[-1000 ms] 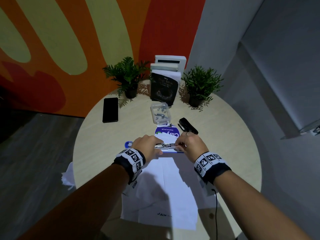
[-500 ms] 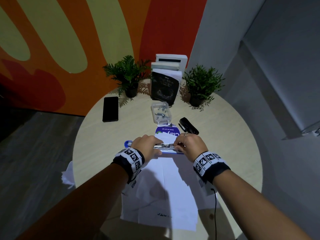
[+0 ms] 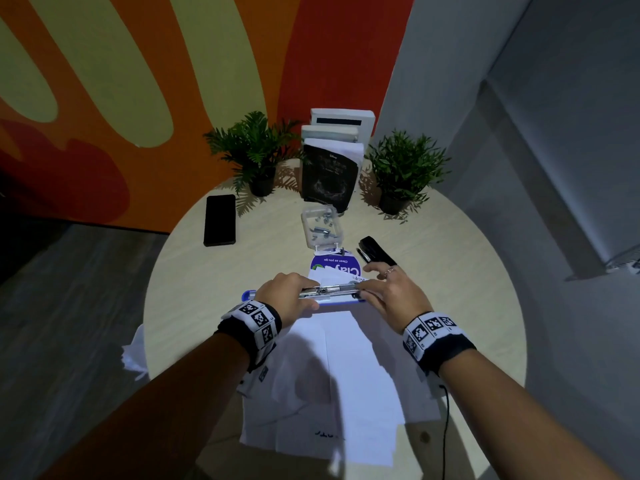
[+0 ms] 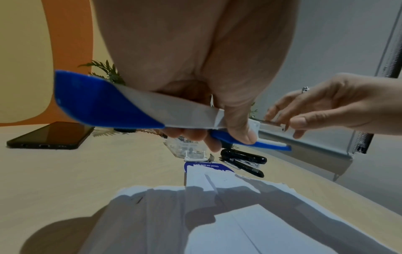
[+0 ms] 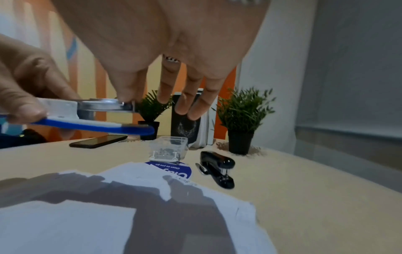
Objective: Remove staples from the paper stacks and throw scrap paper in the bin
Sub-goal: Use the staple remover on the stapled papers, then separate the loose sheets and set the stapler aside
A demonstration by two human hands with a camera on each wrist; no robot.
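We hold a blue stapler up in the air over the paper stacks, which lie spread on the round table right below our hands. Our left hand is wrapped around the fat blue end, with the thumb on one side and the fingers curled under it. Our right hand has its fingers out fairly straight, and one fingertip touches the shiny metal rail at the front, which stands lifted away from the blue base. We think we are poking at the metal part, maybe to clear a staple, but we cannot tell if a staple is there. The fingertip sits close to the sharp front end, so if the rail snaps down it could pinch or prick us. If a loose staple drops, it could get lost in the white sheets. A black stapler and a clear box of small metal bits sit just past the papers. We see no bin from here.
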